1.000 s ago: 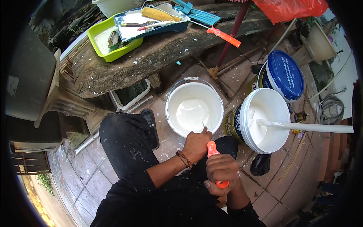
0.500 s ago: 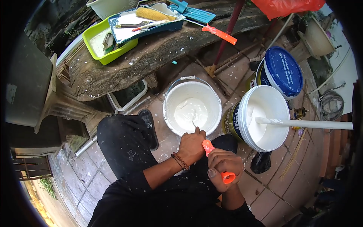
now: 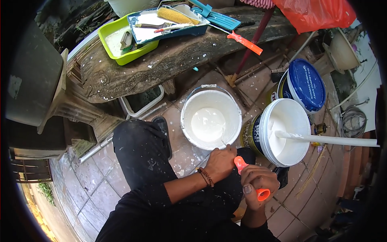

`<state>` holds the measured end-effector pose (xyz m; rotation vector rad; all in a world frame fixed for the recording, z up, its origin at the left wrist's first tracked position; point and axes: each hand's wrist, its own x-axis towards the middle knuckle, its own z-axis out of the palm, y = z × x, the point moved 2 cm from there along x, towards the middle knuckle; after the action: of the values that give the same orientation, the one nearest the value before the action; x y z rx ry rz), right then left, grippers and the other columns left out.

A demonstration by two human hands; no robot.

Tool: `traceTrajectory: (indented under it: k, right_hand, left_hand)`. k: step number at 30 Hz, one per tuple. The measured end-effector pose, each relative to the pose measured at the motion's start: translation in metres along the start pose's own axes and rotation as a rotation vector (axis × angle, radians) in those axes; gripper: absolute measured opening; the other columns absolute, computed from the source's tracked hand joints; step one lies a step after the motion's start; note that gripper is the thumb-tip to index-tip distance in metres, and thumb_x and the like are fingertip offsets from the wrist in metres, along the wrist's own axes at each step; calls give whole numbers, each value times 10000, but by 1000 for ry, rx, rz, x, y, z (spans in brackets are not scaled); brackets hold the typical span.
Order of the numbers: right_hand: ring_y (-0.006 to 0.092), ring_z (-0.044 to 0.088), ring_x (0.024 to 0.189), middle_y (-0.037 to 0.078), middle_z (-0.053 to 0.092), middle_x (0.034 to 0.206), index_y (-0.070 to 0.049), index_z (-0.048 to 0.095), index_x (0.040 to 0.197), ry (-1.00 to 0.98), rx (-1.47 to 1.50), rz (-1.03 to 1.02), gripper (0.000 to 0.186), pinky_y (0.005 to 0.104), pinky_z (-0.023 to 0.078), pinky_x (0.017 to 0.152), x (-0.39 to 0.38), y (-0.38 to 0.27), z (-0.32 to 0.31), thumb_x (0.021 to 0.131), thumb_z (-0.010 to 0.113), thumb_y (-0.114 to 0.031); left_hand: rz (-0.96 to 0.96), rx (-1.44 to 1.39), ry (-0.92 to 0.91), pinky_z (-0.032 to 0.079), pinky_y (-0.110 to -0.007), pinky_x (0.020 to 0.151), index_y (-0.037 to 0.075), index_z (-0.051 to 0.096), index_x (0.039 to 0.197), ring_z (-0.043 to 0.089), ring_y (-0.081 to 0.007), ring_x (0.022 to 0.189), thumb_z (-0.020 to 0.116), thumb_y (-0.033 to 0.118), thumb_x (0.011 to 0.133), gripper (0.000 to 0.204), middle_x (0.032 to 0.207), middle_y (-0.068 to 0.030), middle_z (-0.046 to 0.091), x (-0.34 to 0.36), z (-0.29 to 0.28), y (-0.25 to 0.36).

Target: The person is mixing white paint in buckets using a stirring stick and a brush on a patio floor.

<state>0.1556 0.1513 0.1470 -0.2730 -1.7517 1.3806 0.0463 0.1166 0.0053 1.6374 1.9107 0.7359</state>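
A white bucket of white paint stands on the tiles before me. My left hand is closed around a thin metal rod at the bucket's near right rim; the rod dips inside. Lower right, my right hand grips an orange plastic handle, whose hollow end shows below the thumb. Whether handle and rod are joined is hidden by my fingers. Right of the bucket stands an open paint pail with a white pole resting in it.
A wooden bench holds a green tray, a blue tray with roller and brushes, and an orange-handled tool. A blue-lidded pail stands behind the open one. Concrete structures are left, coiled hose right, red bag above.
The rod moved toward the bucket's middle, then back to the right inner side, with both hands shifting along. The whole view has shifted slightly right and down since half a second ago.
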Motion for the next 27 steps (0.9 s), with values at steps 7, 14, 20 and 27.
traceTrajectory:
  k: [7, 14, 20, 27]
  right_hand:
    - [207, 498, 465, 73, 523, 571, -49, 439, 684, 15, -34, -97, 338, 365, 448, 523, -3, 20, 6, 878, 702, -132]
    - [239, 550, 508, 85, 563, 606, -39, 458, 665, 27, 55, -146, 258, 375, 496, 568, -2, 44, 11, 809, 667, 8]
    - [230, 530, 489, 73, 536, 577, -57, 455, 668, -115, 118, -63, 285, 384, 491, 569, 2, 39, 2, 823, 694, -68]
    - [243, 547, 470, 64, 530, 552, -72, 445, 614, -349, 125, -16, 268, 391, 509, 567, 7, 21, -18, 735, 676, -9]
  left_hand:
    - [-1, 28, 40, 549, -491, 721, 11, 643, 940, 722, -396, 775, 608, 229, 911, 223, 1004, -231, 693, 13, -2, -13]
    - [-91, 109, 68, 555, -472, 718, 12, 659, 917, 734, -386, 773, 637, 216, 883, 208, 990, -223, 700, 23, -11, -35]
    - [-126, 199, 14, 535, -461, 748, -3, 696, 940, 761, -348, 779, 614, 185, 887, 212, 927, -232, 732, 12, -23, -23]
    - [-69, 243, -20, 558, -448, 702, -12, 695, 914, 753, -354, 760, 621, 161, 866, 194, 884, -239, 726, 3, -14, -8]
